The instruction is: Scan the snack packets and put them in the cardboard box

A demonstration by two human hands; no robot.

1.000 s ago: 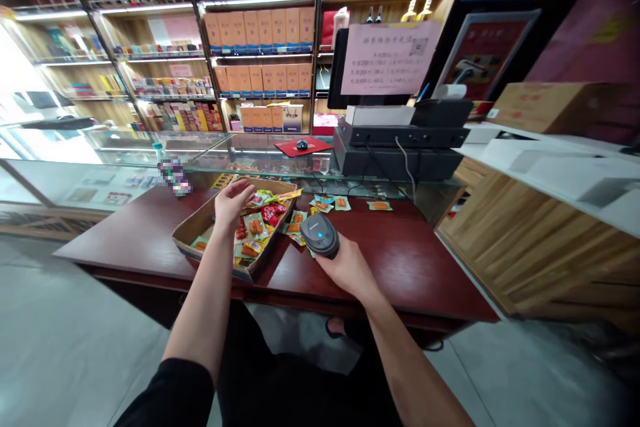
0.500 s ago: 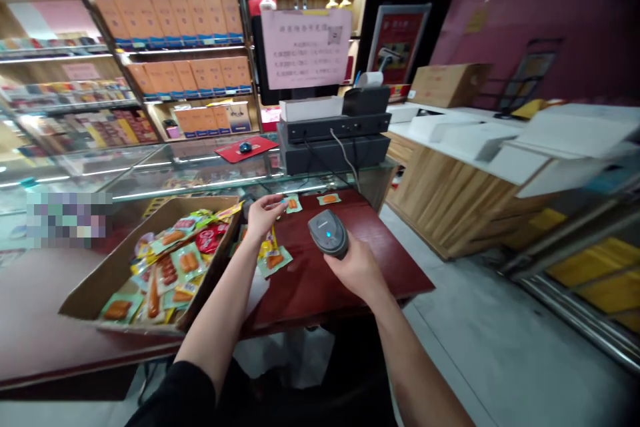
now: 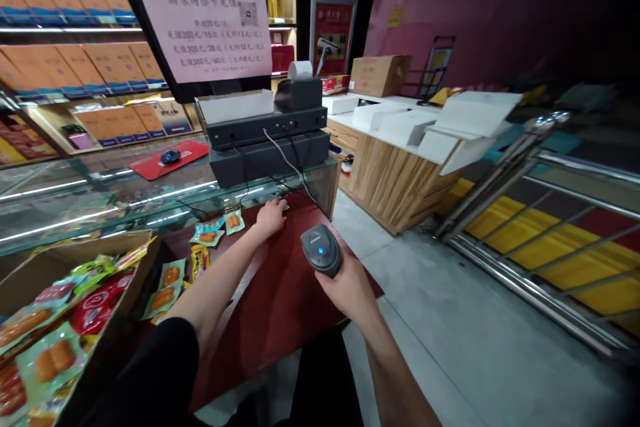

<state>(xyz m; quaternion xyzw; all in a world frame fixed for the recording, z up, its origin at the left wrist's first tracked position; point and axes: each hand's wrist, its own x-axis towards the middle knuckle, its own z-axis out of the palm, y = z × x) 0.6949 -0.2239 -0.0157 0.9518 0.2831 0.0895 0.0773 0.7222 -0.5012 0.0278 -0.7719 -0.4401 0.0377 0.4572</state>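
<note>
My right hand (image 3: 350, 283) is wrapped round the handle of a dark grey barcode scanner (image 3: 321, 250), whose blue light is lit. It is held above the dark red table (image 3: 280, 293). At the table's far edge my left hand (image 3: 271, 217) is closed, palm down, over a small snack packet (image 3: 285, 205); only the packet's edge shows beside the fingers. Left of that hand lies a packet of orange sausages (image 3: 233, 221), with another sausage packet (image 3: 207, 233) near it. A yellow packet (image 3: 199, 261) and a double sausage packet (image 3: 165, 290) lie nearer my left forearm.
A cardboard box (image 3: 143, 240) of snack packets stands at the left. Behind the table is a glass counter (image 3: 115, 200) with a monitor, a cash drawer (image 3: 270, 153) with cables, and a mouse (image 3: 171, 156) on a red mat. A metal railing (image 3: 525, 280) stands at the right.
The view has turned right and come closer to the table. My left hand has moved from beside one sausage packet to the packet farther right. The scanner stays in my right hand.
</note>
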